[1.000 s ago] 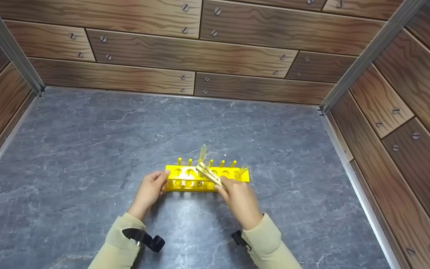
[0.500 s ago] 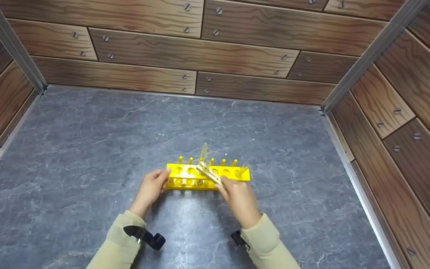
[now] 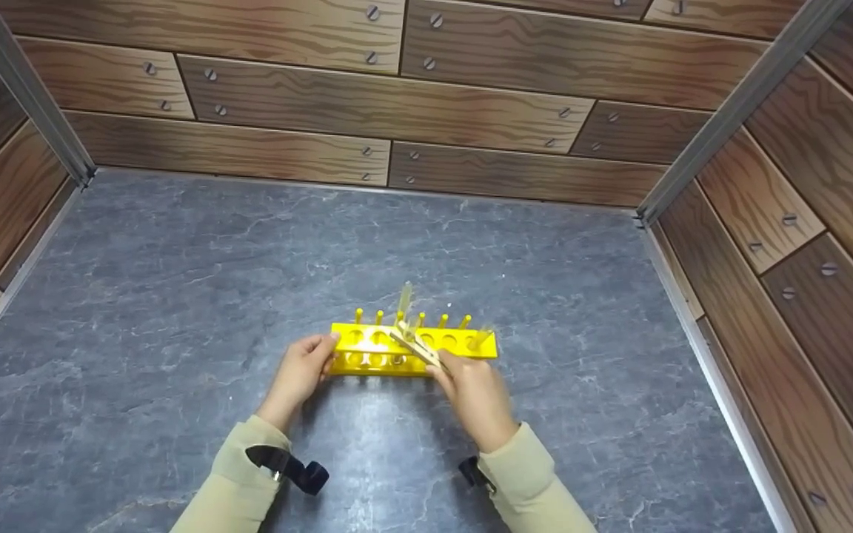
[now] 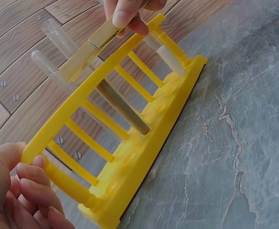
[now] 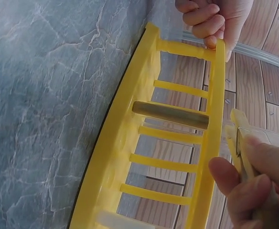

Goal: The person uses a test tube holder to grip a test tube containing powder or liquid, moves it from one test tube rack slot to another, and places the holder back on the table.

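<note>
A yellow test tube rack [image 3: 367,348] stands on the grey marbled surface. My left hand [image 3: 300,374] pinches the left end of its top board between thumb and fingers. My right hand [image 3: 474,392] grips a wooden test tube holder [image 3: 417,350] above the rack. Its jaws are spread at the upper part of a clear test tube [image 4: 123,107] with brownish liquid, standing in a middle hole; whether they touch the glass I cannot tell. Behind, an empty tube [image 3: 405,298] sits upside down on a peg. A tube with whitish contents [image 4: 170,60] stands at the right end.
Several yellow pegs [image 3: 444,320] rise along the rack's back edge. Wood-patterned walls [image 3: 286,96] with metal corner strips [image 3: 737,111] enclose the surface at the back and sides. Black wrist camera straps [image 3: 286,470] circle both sleeves.
The head view has shifted slightly. Both hands keep their places at the rack, and the holder's jaws look a little wider apart than before.
</note>
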`<control>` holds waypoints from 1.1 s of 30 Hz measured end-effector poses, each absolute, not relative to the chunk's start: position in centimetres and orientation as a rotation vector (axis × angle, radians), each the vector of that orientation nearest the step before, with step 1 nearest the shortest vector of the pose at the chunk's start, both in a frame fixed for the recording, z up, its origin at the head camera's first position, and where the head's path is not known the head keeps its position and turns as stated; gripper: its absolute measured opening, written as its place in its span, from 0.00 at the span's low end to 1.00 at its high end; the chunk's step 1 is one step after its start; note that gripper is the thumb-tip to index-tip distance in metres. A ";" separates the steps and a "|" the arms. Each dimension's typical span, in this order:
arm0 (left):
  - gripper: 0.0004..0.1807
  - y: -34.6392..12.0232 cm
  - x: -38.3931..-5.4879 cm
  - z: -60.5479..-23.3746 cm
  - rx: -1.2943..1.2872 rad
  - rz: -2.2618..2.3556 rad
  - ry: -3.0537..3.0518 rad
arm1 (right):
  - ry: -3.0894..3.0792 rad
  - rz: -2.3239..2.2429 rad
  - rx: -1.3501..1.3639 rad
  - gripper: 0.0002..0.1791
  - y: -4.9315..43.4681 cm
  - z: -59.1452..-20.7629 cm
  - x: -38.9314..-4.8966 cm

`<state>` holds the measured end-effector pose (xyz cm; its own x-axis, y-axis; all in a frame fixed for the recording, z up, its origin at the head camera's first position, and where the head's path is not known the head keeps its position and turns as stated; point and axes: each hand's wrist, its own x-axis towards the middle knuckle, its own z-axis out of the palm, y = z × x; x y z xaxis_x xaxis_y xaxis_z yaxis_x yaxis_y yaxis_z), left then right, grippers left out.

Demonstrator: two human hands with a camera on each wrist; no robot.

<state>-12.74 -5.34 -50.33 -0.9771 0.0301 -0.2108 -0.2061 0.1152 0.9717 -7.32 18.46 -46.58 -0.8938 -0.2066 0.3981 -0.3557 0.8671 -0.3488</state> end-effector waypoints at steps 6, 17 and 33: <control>0.20 -5.3 -12.8 -50.3 -0.185 1.961 2.213 | -2.686 0.618 0.423 0.09 18.5 -46.6 -7.4; 0.21 -5.3 -12.9 -50.3 -0.211 1.950 2.197 | -2.702 0.592 0.410 0.10 18.4 -46.6 -7.4; 0.20 -5.3 -12.8 -50.5 -0.181 1.988 2.191 | -2.690 0.592 0.437 0.09 18.5 -46.7 -7.4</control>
<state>-12.82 -5.34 -50.47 -0.9768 0.0292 -0.2121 -0.2083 0.0998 0.9730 -7.38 18.50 -46.72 -0.8907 -0.2195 0.3980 -0.3663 0.8652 -0.3425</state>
